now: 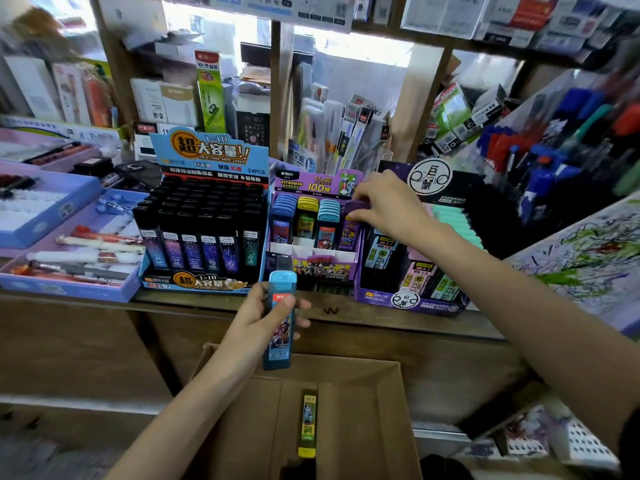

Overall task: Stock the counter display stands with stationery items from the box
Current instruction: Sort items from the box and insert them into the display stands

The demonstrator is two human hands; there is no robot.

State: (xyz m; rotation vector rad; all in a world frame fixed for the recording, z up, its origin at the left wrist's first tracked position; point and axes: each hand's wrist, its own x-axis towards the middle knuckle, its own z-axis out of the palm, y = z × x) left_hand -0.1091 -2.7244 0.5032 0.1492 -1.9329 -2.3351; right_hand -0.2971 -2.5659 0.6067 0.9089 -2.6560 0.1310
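Crowded stationery shop, shelves jammed full behind a wooden desk (381, 318). At the middle of its front edge, squeezed between a black lead stand (204, 230) and a purple tray (408, 296), the Ultraman display stand (313, 263): four rows by colour, blue, yellow, pale blue, purple. Right hand (384, 202) up at the purple row, pinching a purple case (355, 206) by its cap. Left hand (258, 317) wrapped round a blue case (281, 323), upright, just below the desk's front edge and above the box (363, 379); maybe a darker case tucked behind it, hard to say. Down in the box, one yellow-green case (307, 424) showing. Light, stiff, slick plastic by the look; probably brittle leads inside, so no dropping. Best gripped mid-body on the long flat sides, not by the cap, likely to slide open. Count in play: one per hand, one left in the box.
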